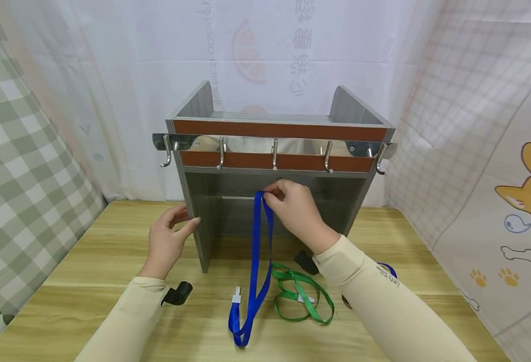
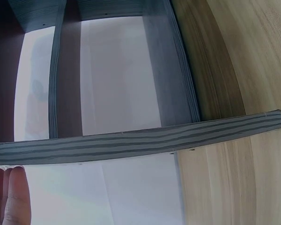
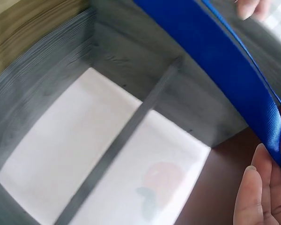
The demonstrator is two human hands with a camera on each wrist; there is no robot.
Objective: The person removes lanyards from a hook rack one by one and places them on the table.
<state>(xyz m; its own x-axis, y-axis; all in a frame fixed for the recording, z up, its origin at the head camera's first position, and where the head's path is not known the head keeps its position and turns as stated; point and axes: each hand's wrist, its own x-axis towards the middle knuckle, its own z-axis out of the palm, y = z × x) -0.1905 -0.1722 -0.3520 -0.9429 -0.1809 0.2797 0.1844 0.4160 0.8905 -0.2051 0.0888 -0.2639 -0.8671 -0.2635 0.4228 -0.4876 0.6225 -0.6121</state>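
My right hand (image 1: pixel 294 208) pinches the top of a blue lanyard (image 1: pixel 255 251) between thumb and fingers, below the middle hook of a metal hook rail (image 1: pixel 247 145). The strap hangs in a loop, its lower end with a white clip (image 1: pixel 236 297) near the tabletop. In the right wrist view, the blue strap (image 3: pixel 215 65) runs up from the fingertips. My left hand (image 1: pixel 168 241) holds the left side panel of a grey wooden shelf (image 1: pixel 197 216), thumb at its front edge. The left wrist view shows fingers (image 2: pixel 16 197) along the panel's outer face.
A green lanyard (image 1: pixel 288 274) lies loosely coiled on the wooden table (image 1: pixel 89 261), right of the blue one. Another blue strap (image 1: pixel 388 269) is partly hidden behind the right sleeve. Several bare hooks (image 1: pixel 328 157) stick out from the rail. Patterned curtains (image 1: pixel 134 100) surround the table.
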